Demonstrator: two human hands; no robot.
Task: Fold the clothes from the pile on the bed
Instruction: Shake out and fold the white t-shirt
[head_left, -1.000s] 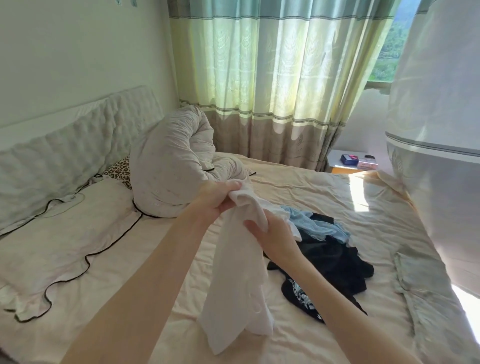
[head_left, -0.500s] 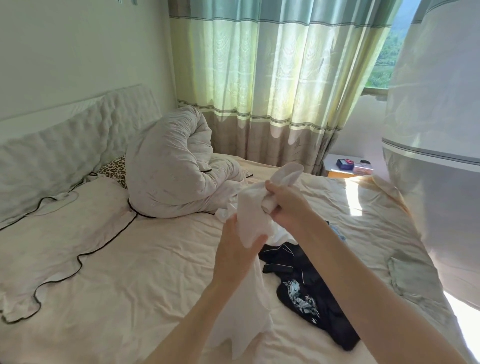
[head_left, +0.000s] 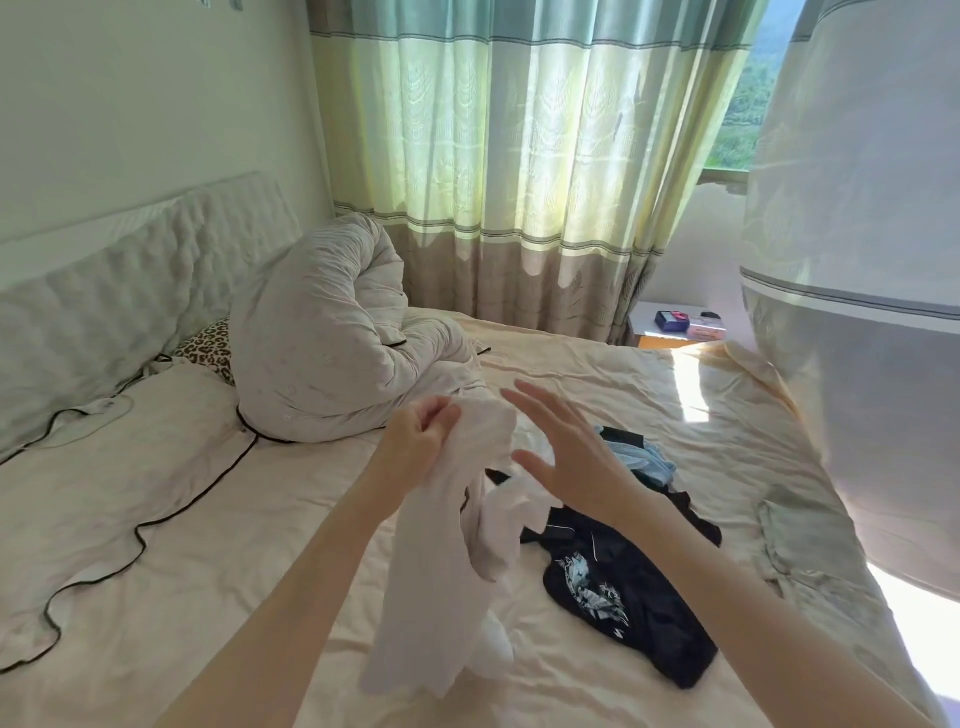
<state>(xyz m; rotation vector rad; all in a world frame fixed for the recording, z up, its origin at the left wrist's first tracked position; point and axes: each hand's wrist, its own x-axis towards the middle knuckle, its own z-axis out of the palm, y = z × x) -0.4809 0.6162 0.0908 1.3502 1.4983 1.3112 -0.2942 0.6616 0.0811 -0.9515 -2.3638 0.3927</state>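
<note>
My left hand (head_left: 422, 437) grips the top of a white garment (head_left: 436, 571), which hangs down in loose folds over the bed (head_left: 218, 561). My right hand (head_left: 569, 457) is spread just to the right of the cloth, fingers straight, holding nothing. Behind and under my right arm lies the pile: a black garment with a pale print (head_left: 628, 597) and a light blue piece (head_left: 641, 460) on the cream sheet.
A rolled white duvet (head_left: 322, 353) lies at the head of the bed beside a leopard-print pillow (head_left: 208, 348) and a black-edged pillow (head_left: 104, 467). Curtains (head_left: 519, 171) hang behind. A bedside table (head_left: 670, 325) stands far right. A grey-green cloth (head_left: 800, 535) lies near the right edge.
My right hand let go of the white garment and opened beside it. My left hand moved up to hold the cloth's top, and the garment dropped lower.
</note>
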